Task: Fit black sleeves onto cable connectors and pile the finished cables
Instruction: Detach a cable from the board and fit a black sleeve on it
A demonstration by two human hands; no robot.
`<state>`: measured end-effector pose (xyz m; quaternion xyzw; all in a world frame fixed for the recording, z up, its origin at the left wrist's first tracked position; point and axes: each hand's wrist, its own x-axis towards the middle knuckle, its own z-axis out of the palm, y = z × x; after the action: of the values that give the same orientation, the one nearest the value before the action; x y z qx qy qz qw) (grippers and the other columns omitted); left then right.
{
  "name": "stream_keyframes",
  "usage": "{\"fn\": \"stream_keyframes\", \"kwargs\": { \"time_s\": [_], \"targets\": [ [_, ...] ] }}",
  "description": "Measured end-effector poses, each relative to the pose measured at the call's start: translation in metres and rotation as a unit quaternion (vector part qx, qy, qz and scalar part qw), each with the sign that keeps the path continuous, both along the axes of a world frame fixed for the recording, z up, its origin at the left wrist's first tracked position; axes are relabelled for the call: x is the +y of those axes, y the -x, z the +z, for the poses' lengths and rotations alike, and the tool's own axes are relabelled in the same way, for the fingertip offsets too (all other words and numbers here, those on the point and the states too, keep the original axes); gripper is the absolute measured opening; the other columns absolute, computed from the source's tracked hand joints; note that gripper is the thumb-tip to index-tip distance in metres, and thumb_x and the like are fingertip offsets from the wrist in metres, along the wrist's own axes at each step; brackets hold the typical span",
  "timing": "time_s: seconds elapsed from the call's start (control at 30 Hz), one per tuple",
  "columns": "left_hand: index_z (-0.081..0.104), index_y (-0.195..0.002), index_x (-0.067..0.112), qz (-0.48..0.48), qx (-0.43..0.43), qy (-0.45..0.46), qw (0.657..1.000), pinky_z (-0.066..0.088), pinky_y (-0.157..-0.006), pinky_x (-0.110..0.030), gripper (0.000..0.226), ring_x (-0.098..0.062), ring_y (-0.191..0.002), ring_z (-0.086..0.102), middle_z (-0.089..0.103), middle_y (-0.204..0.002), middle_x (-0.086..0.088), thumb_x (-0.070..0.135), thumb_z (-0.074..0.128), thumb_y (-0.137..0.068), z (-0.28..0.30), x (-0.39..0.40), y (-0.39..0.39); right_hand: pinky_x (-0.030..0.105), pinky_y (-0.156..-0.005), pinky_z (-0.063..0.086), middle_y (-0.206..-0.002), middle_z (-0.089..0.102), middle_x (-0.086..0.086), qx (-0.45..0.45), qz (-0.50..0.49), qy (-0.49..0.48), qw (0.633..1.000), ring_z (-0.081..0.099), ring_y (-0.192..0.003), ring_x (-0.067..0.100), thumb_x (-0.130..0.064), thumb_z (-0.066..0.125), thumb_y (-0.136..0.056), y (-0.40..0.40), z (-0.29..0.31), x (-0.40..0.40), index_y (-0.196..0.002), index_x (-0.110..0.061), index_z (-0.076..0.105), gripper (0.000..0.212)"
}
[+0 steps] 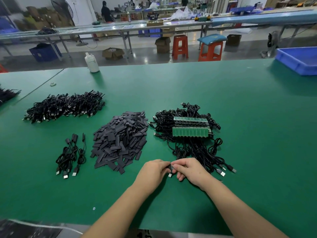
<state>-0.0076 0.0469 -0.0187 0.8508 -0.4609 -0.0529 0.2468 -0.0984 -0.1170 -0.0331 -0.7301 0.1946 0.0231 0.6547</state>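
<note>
my left hand (155,170) and right hand (190,169) meet low over the green counter (223,93), fingers (178,166) of both pinched narrow on one small black connector (171,167), its metal plug poking out below. the heap of black sleeves (120,140) lies just beyond my left hand. unfinished cables (188,134) sit right of it, three finished cables (72,157) to its left.
</note>
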Motion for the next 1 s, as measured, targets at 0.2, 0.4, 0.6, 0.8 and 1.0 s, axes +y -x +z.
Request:
{"fn": "stream_keyframes", "kwargs": {
  "time_s": [0.2, 0.4, 0.6, 0.8, 1.0],
  "targets": [
    [0.072, -0.115, 0.020, 0.016, 0.008, 0.051, 0.999, 0.049, -0.085, -0.028, 0.023, -0.015, -0.091, 0.065, 0.072, -0.100, 0.002, 0.026, 0.061, -0.096, -0.003, 0.000, 0.002, 0.024, -0.063, 0.056, -0.079, 0.071, 0.001, 0.008, 0.004, 0.010, 1.000, 0.063, -0.063, 0.010, -0.007, 0.058, -0.099, 0.000, 0.001, 0.000, -0.107, -0.008, 0.069, 0.014],
    [0.072, -0.116, 0.017, 0.029, 0.006, 0.070, 0.997, 0.049, -0.087, -0.024, 0.024, -0.014, -0.093, 0.066, 0.074, -0.103, 0.003, 0.023, 0.066, -0.093, -0.006, 0.005, 0.001, 0.027, -0.069, 0.059, -0.080, 0.072, 0.002, 0.027, 0.035, 0.030, 0.999, 0.067, -0.067, 0.013, -0.011, 0.058, -0.099, -0.002, 0.006, -0.003, -0.102, -0.010, 0.070, 0.013],
    [0.072, -0.116, 0.024, 0.008, 0.015, 0.079, 0.997, 0.050, -0.083, -0.023, 0.025, -0.008, -0.090, 0.065, 0.073, -0.101, 0.010, 0.027, 0.067, -0.092, -0.004, 0.010, 0.003, 0.023, -0.062, 0.056, -0.070, 0.066, -0.005, 0.026, 0.085, 0.170, 0.982, 0.064, -0.061, 0.006, -0.014, 0.053, -0.101, -0.003, 0.021, -0.002, -0.093, -0.030, 0.069, 0.024],
    [0.072, -0.115, 0.022, -0.002, 0.003, 0.105, 0.994, 0.043, -0.080, -0.008, 0.023, -0.005, -0.086, 0.064, 0.073, -0.097, 0.009, 0.023, 0.068, -0.092, -0.001, 0.008, 0.008, 0.034, -0.075, 0.060, -0.074, 0.070, -0.007, 0.022, 0.092, 0.252, 0.963, 0.068, -0.069, 0.008, -0.022, 0.053, -0.101, 0.002, 0.035, 0.002, -0.095, -0.028, 0.074, 0.022],
    [0.074, -0.110, 0.017, 0.013, -0.005, 0.153, 0.988, 0.050, -0.082, -0.015, 0.019, -0.002, -0.085, 0.065, 0.073, -0.099, 0.009, 0.021, 0.068, -0.092, 0.001, 0.007, 0.011, 0.033, -0.070, 0.059, -0.070, 0.073, -0.010, 0.024, 0.038, 0.226, 0.973, 0.068, -0.059, 0.006, -0.033, 0.060, -0.098, 0.008, 0.048, 0.002, -0.076, -0.027, 0.071, 0.024]
  ]
}}
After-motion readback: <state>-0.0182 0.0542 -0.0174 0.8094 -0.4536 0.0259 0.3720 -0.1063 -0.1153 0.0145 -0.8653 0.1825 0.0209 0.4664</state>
